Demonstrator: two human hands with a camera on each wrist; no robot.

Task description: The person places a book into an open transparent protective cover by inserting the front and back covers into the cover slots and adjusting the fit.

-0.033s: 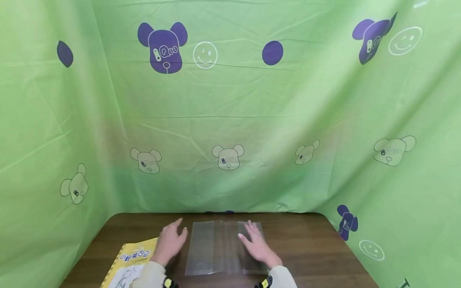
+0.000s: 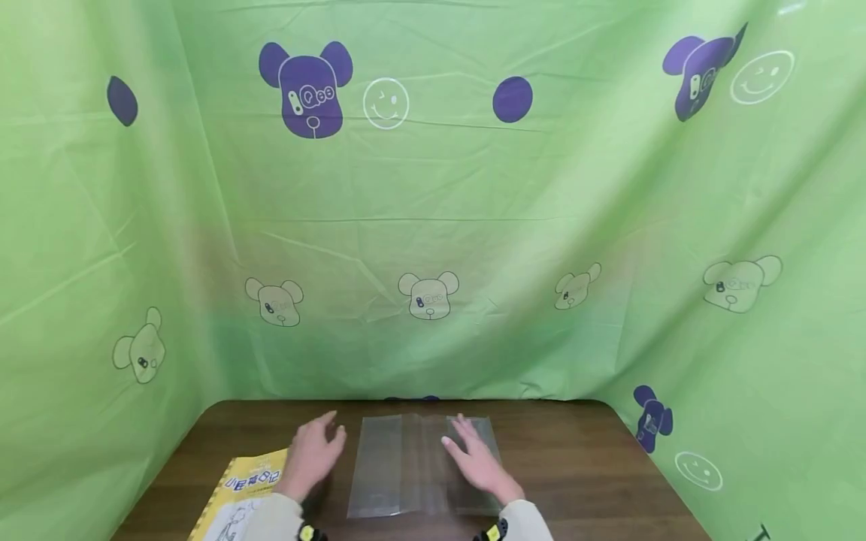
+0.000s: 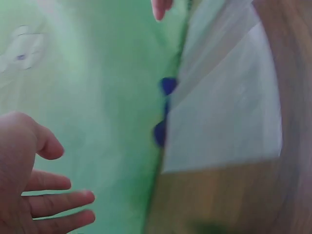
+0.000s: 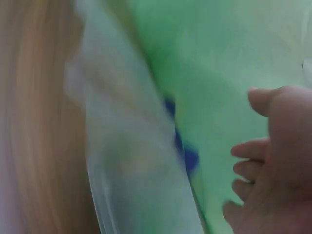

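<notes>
A clear plastic book cover (image 2: 379,469) lies spread flat on the brown table, with a flap at each side. My left hand (image 2: 313,460) is just left of it, fingers loosely spread and thumb apart, overlapping the edge of a yellow book (image 2: 253,479). Over the cover's right flap is my right hand (image 2: 480,467), its fingers extended. Both hands hold nothing. In the left wrist view the left hand (image 3: 44,195) appears beside the cover (image 3: 224,107). The right wrist view has the right hand (image 4: 273,161) with bent fingers, apart from the blurred cover (image 4: 136,161).
Green cloth (image 2: 433,180) printed with bears and smiley faces hangs behind the table (image 2: 575,466) and along both sides. The yellow book lies at the table's front left, partly under the left sleeve (image 2: 274,518).
Both hands have shifted slightly to the left. The plastic cover and the book have stayed in place.
</notes>
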